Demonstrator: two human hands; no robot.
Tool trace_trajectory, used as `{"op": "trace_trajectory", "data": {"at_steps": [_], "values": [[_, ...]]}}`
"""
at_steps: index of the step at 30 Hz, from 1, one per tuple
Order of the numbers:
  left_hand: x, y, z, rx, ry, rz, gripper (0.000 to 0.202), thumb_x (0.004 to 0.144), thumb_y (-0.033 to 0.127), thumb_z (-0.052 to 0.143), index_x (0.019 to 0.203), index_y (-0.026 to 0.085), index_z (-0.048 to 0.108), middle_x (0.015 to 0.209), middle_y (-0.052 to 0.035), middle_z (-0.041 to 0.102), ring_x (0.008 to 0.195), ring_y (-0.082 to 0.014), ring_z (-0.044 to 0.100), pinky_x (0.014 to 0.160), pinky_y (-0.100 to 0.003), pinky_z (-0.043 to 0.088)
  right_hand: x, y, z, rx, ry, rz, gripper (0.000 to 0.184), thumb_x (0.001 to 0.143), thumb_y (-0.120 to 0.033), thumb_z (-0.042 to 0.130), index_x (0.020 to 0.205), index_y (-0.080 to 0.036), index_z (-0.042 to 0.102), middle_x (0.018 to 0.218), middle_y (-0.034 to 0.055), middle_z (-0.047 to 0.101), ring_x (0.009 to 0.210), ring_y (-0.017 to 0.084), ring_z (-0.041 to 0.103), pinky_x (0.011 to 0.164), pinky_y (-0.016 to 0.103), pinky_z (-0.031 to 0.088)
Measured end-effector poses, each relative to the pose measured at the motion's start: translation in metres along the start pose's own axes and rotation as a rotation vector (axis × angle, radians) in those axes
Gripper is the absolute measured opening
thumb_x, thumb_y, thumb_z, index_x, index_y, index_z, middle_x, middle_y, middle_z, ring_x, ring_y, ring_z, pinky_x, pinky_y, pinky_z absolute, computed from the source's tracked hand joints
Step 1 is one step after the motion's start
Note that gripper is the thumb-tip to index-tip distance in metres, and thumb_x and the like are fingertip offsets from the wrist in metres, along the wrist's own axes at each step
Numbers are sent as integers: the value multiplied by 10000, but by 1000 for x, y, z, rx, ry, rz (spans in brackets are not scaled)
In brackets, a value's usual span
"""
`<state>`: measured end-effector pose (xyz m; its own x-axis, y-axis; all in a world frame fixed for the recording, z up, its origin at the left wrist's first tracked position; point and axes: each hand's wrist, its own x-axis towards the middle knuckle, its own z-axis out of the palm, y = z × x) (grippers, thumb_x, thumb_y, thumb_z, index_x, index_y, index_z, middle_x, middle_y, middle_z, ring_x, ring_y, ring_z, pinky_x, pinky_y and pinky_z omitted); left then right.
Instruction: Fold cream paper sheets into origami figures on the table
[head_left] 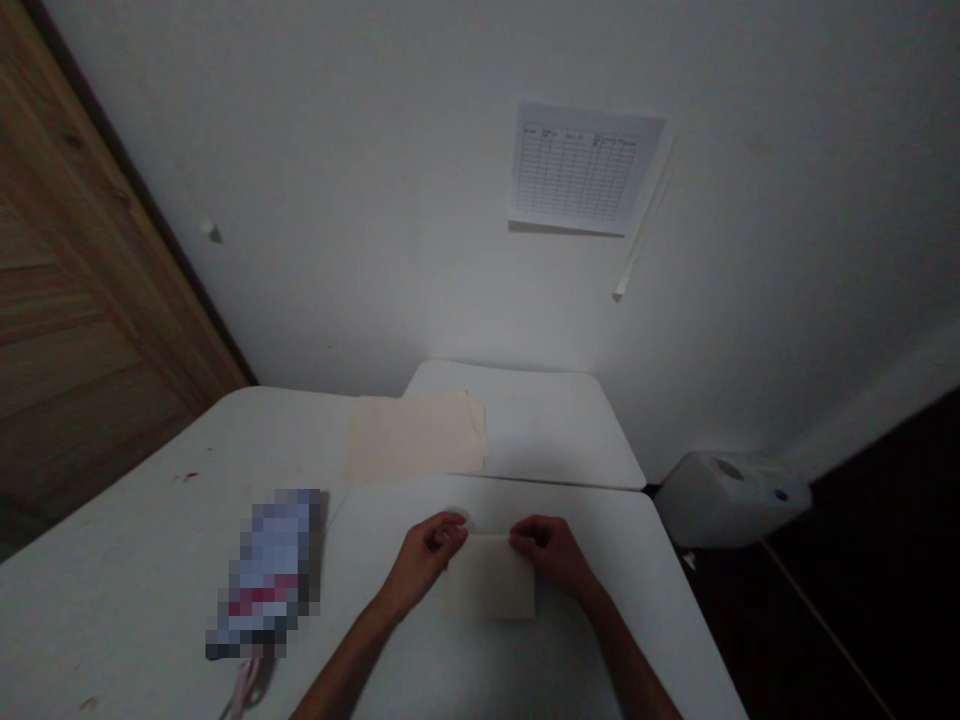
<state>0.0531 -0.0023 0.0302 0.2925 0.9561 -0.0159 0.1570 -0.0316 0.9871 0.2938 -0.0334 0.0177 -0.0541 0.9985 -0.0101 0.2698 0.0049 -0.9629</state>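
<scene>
A small cream sheet of paper (491,580) lies on the white table in front of me, its far edge between my two hands. At its far left corner my left hand (431,555) has thumb and forefinger pinched on the edge. My right hand (553,552) pinches the same edge near the far right corner. Further back lies a stack of larger cream paper sheets (416,435), which neither hand touches.
A pixelated object (270,565) with a strap lies left on the white table (135,560). A printed chart (577,170) hangs on the wall. Beyond the table's right edge stands a whitish plastic container (727,500). A wooden door (90,220) is at left.
</scene>
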Motion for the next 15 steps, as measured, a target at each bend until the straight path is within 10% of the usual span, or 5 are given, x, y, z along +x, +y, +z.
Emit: {"op": "trace_trajectory", "data": {"at_steps": [11,15], "values": [[2,4,2,171,-46,17,354,836,482,576,776,153,689,564,2,576,474,-123,471,452,-225,357,-1,-4,1,82,29,20,368,741,-501,694,882,-162,729,785,60,714,712,200,644,643,290,485],[-7,13,0,409,93,378,218,854,369,612,956,196,697,1023,-97,679,975,-239,606,860,-383,482,0,-1,1,90,83,78,356,695,-499,722,785,-155,731,743,63,710,695,208,642,640,299,484]]}}
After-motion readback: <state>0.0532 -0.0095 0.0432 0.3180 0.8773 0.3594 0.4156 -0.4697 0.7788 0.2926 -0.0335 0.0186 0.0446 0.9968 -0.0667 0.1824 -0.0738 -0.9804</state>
